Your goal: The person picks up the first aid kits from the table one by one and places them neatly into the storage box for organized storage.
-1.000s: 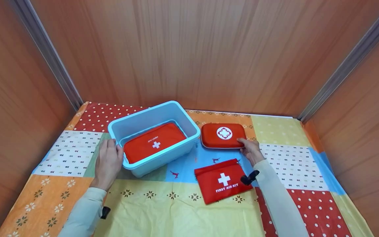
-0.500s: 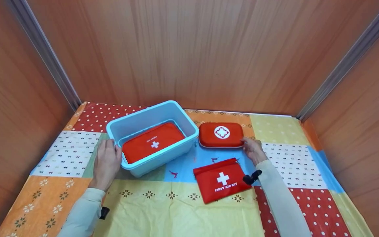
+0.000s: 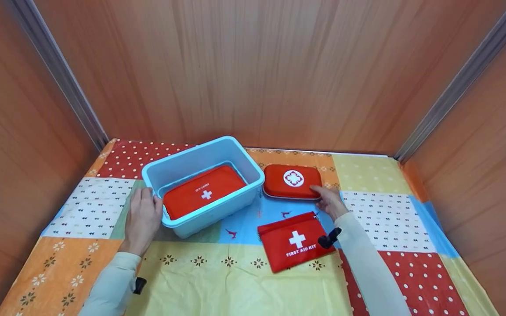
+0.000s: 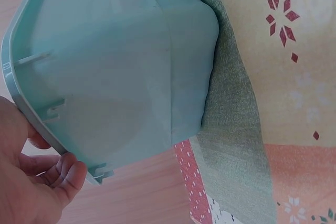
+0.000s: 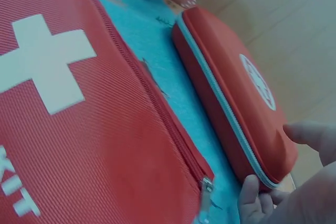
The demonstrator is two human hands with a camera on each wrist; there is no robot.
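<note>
A light-blue plastic bin [image 3: 218, 213] stands at the left of the cloth, a red first-aid pouch [image 3: 191, 189] lying flat inside it. My left hand [image 3: 142, 219] grips the bin's left end, fingers curled over the rim [image 4: 39, 127]. To the bin's right lies a hard red first-aid case [image 3: 275, 180] with a round white emblem and a zip around its side. My right hand [image 3: 330, 202] holds the case's right end, thumb on the lid and fingertips [image 5: 251, 184] low at the zipped corner. Nearer to me, a flat red first-aid kit pouch [image 3: 281, 252] lies partly under my right wrist.
Patchwork-print cloth [image 3: 231, 285] covers the table. Wood-grain panels [image 3: 253, 79] rise at the back and both sides. A small black wrist device [image 3: 330, 237] sits on the right cuff, above the flat pouch.
The hard case has slid slightly left, closer to the bin. My right thumb drew back to the case's end, then came over its lid again. The left hand stays on the bin.
</note>
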